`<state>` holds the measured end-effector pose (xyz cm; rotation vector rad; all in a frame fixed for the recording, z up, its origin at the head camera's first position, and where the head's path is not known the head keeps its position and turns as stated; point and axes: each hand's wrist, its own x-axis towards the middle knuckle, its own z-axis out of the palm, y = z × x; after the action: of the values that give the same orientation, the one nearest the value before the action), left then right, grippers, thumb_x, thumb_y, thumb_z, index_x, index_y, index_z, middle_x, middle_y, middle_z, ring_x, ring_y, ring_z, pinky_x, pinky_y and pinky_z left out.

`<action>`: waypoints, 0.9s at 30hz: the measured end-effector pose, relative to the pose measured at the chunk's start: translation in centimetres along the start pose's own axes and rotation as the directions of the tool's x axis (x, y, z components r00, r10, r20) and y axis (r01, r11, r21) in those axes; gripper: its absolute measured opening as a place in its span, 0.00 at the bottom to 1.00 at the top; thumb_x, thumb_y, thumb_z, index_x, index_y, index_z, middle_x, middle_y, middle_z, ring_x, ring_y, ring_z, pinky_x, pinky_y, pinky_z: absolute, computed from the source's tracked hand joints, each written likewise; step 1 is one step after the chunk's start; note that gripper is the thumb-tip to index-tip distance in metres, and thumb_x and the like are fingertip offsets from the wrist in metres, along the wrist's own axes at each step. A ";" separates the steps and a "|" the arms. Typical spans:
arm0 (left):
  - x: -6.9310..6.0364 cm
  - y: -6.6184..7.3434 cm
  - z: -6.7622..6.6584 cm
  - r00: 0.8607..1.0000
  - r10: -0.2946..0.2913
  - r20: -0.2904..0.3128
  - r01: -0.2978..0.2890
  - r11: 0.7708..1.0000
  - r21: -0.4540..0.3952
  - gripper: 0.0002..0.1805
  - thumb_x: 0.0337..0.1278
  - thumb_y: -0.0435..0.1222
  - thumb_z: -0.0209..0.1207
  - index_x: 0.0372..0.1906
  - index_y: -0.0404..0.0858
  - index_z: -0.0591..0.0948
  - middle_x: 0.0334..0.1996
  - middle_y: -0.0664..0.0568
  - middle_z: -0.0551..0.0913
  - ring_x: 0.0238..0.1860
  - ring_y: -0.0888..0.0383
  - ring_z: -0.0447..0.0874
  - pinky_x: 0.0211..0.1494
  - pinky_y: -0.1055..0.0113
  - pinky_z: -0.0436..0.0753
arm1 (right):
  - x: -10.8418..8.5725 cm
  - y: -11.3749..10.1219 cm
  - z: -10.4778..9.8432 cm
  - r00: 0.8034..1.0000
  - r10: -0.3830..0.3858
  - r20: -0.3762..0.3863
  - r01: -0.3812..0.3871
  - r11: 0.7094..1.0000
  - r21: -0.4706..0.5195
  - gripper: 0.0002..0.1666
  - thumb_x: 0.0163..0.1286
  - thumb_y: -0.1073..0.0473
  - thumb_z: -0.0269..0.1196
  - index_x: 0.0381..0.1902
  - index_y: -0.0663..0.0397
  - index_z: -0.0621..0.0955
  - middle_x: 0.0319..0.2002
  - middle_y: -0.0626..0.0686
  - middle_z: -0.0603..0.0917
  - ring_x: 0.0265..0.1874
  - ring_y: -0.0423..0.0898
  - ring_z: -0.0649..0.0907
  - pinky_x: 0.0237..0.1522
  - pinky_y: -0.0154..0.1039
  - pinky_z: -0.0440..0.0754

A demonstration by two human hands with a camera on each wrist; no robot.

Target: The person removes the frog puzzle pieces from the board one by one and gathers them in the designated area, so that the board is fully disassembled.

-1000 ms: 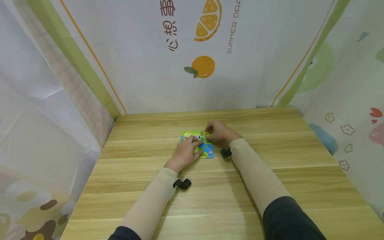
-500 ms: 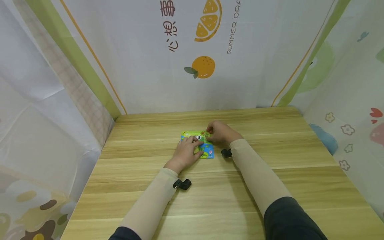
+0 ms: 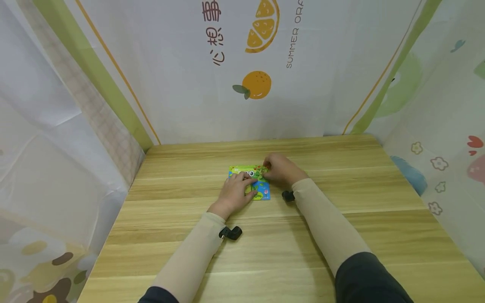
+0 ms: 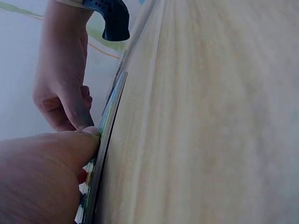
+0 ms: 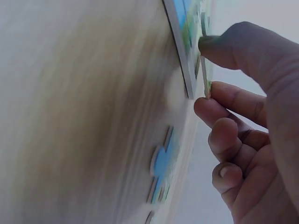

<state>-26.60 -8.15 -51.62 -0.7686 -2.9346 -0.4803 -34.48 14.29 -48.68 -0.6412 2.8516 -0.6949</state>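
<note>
A flat, colourful puzzle board (image 3: 265,193) with a green big-eyed figure lies on the table. My left hand (image 3: 233,196) rests across its left and middle part, covering much of the picture; in the left wrist view that hand's thumb (image 4: 88,140) touches the board. Over the board's upper right corner, my right hand (image 3: 283,169) pinches a thin puzzle piece (image 5: 204,77), which the right wrist view shows edge-on between thumb and fingers. The piece stands slightly off the board's surface (image 5: 180,44) there.
A loose blue-and-green piece (image 5: 161,161) lies on the table past the board's corner in the right wrist view, with part of another (image 5: 149,217) at the frame's bottom. Printed curtains (image 3: 303,109) stand behind and beside the wooden table (image 3: 182,168).
My right hand has shifted slightly to the right, showing a little more of the board's upper right corner. The left hand and the board stay in place.
</note>
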 end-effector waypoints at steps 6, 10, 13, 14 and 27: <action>0.1 0.0 0.2 1.000 -0.005 -0.003 0.005 1.000 -0.002 0.26 0.73 0.54 0.61 0.70 0.52 0.80 0.63 0.56 0.75 0.62 0.52 0.72 0.65 0.56 0.73 | -1.4 0.8 -0.4 0.998 0.044 -0.053 -0.041 0.998 0.047 0.21 0.70 0.52 0.69 0.56 0.56 0.84 0.52 0.50 0.84 0.51 0.49 0.83 0.58 0.50 0.84; 0.1 0.0 0.2 1.000 -0.009 -0.001 0.009 1.000 0.005 0.26 0.73 0.54 0.61 0.70 0.52 0.80 0.63 0.56 0.75 0.62 0.52 0.71 0.65 0.56 0.73 | -2.3 1.3 -0.7 0.995 0.044 -0.090 -0.039 0.998 0.052 0.22 0.70 0.51 0.69 0.57 0.56 0.83 0.53 0.51 0.83 0.54 0.51 0.82 0.60 0.51 0.82; 0.1 0.1 0.1 1.000 -0.010 0.005 0.010 1.000 0.011 0.26 0.73 0.55 0.61 0.71 0.53 0.80 0.63 0.55 0.75 0.62 0.52 0.72 0.66 0.56 0.73 | -2.9 1.7 -0.8 0.993 0.042 -0.109 -0.038 0.998 0.046 0.23 0.69 0.51 0.69 0.57 0.56 0.83 0.52 0.51 0.83 0.54 0.52 0.82 0.61 0.52 0.82; 0.1 0.1 0.1 1.000 -0.010 0.006 0.010 1.000 0.011 0.26 0.73 0.55 0.61 0.71 0.53 0.80 0.63 0.55 0.75 0.62 0.52 0.72 0.66 0.56 0.73 | -3.1 1.8 -0.9 0.993 0.039 -0.115 -0.035 0.998 0.045 0.24 0.69 0.51 0.69 0.57 0.57 0.83 0.52 0.52 0.83 0.54 0.53 0.82 0.61 0.52 0.82; 0.1 -0.2 0.5 1.000 -0.010 -0.001 0.010 1.000 0.017 0.27 0.74 0.56 0.60 0.71 0.53 0.79 0.64 0.56 0.74 0.63 0.52 0.72 0.65 0.57 0.73 | -5.1 3.9 -1.4 0.981 0.097 -0.166 -0.078 0.990 0.120 0.22 0.70 0.49 0.70 0.56 0.54 0.85 0.53 0.52 0.83 0.51 0.53 0.81 0.56 0.53 0.83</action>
<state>-26.78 -8.10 -52.09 -0.7528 -2.9393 -0.4558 -31.69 20.22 -49.17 -0.4564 2.9466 -0.9312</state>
